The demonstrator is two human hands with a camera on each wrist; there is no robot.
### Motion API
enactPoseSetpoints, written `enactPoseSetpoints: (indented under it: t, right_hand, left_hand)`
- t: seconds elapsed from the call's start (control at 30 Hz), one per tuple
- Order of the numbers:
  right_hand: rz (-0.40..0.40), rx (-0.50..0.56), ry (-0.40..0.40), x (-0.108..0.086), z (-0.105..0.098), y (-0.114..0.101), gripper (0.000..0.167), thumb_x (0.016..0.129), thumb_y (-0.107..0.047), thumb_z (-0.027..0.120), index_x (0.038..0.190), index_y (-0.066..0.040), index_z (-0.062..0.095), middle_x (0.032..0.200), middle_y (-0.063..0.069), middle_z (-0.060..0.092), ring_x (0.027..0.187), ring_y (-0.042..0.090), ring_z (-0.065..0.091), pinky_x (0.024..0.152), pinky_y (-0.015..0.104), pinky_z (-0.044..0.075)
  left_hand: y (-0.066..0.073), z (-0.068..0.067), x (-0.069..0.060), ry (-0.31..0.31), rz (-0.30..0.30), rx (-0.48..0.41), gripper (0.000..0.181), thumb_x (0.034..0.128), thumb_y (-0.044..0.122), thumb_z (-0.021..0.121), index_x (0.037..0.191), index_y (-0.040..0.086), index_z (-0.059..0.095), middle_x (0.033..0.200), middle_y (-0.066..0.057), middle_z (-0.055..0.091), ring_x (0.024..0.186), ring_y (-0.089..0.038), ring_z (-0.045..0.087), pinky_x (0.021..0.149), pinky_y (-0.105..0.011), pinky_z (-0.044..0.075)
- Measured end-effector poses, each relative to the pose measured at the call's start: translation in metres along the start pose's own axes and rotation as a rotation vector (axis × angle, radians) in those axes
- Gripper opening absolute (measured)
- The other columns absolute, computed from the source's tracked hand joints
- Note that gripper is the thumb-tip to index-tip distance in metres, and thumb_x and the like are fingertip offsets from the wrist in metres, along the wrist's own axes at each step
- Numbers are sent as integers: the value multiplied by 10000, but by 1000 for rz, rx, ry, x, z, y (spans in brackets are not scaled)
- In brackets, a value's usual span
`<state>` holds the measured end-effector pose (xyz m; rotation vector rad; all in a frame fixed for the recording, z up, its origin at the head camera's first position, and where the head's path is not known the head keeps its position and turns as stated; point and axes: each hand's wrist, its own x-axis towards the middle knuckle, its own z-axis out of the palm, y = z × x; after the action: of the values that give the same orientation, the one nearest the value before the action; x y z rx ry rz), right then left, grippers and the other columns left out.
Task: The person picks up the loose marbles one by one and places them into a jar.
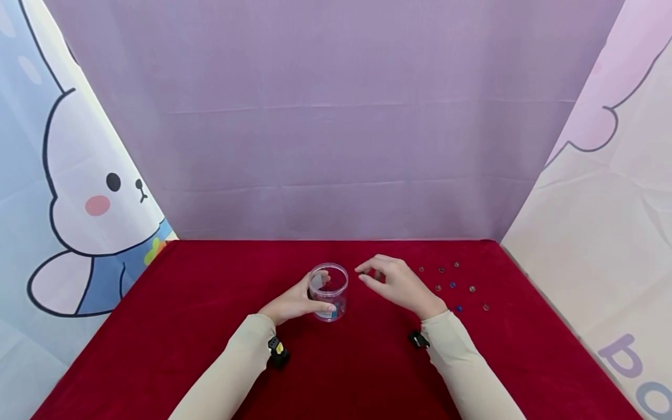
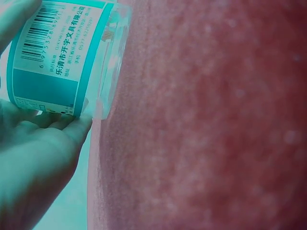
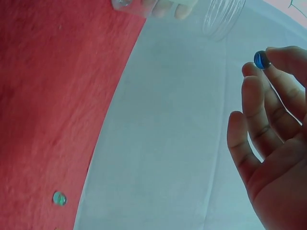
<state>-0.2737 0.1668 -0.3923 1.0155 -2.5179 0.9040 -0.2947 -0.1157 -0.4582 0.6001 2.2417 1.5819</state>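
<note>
A clear plastic jar point(image 1: 338, 294) stands upright in the middle, its mouth uncovered. My left hand point(image 1: 294, 300) grips it round the side, thumb in front and fingers behind. A barcode label point(image 2: 50, 57) covers part of its wall in the left wrist view. Small things lie at the jar's bottom, too blurred to tell apart. Right of the jar's rim and apart from it, my right hand point(image 1: 396, 286) pinches a dark blue glass marble point(image 3: 262, 60) between thumb and fingertip. The other fingers curve loosely beneath.
Several loose marbles lie right of my right hand on the red cloth, among them a blue marble point(image 1: 459, 308) and a greenish marble point(image 3: 60, 198). The red tabletop point(image 1: 220, 262) ends at a purple backdrop point(image 1: 336, 128), with printed cloth walls on both sides.
</note>
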Motion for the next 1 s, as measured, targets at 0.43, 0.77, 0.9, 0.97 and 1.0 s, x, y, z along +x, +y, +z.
enactPoseSetpoints:
  t: [0.43, 0.77, 0.9, 0.97, 1.0]
  right_hand:
    - [-45, 32, 10, 10, 16, -9, 178, 937, -175, 735, 1115, -182, 737, 1013, -133, 642, 792, 65, 555, 664, 252, 521]
    - [-84, 30, -4, 17, 29, -15, 218, 919, -98, 743, 1125, -168, 730, 1057, -87, 654, 836, 148, 592, 700, 279, 538]
    - [-75, 22, -15, 19, 33, -16, 213, 924, -102, 738, 1125, -173, 734, 1041, -96, 651, 843, 167, 596, 696, 289, 539]
    - [-73, 11, -25, 19, 35, -17, 205, 928, -127, 739, 1127, -177, 735, 1035, -103, 650, 836, 148, 593, 699, 277, 538]
    - [-71, 8, -31, 19, 36, -17, 203, 930, -139, 740, 1129, -178, 735, 1031, -104, 649, 832, 137, 589, 703, 275, 540]
  left_hand:
    - [1, 1, -1, 5, -17, -16, 950, 831, 327, 838, 1564, 155, 258, 1556, -12, 367, 1388, -256, 364, 1090, -562, 358]
    - [0, 0, -1, 8, -25, -27, 934, 832, 332, 839, 1554, 179, 266, 1558, -12, 364, 1389, -252, 369, 1091, -535, 369]
    - [-1, 0, 0, 7, -24, -42, 927, 833, 318, 840, 1548, 184, 265, 1543, -26, 381, 1368, -255, 394, 1089, -523, 377]
    - [-1, 1, 0, 7, -24, -44, 926, 830, 322, 842, 1543, 182, 269, 1536, -30, 388, 1361, -256, 403, 1091, -520, 376]
    - [-1, 1, 0, 7, -24, -42, 926, 828, 325, 844, 1541, 182, 272, 1533, -28, 390, 1359, -254, 405, 1093, -518, 374]
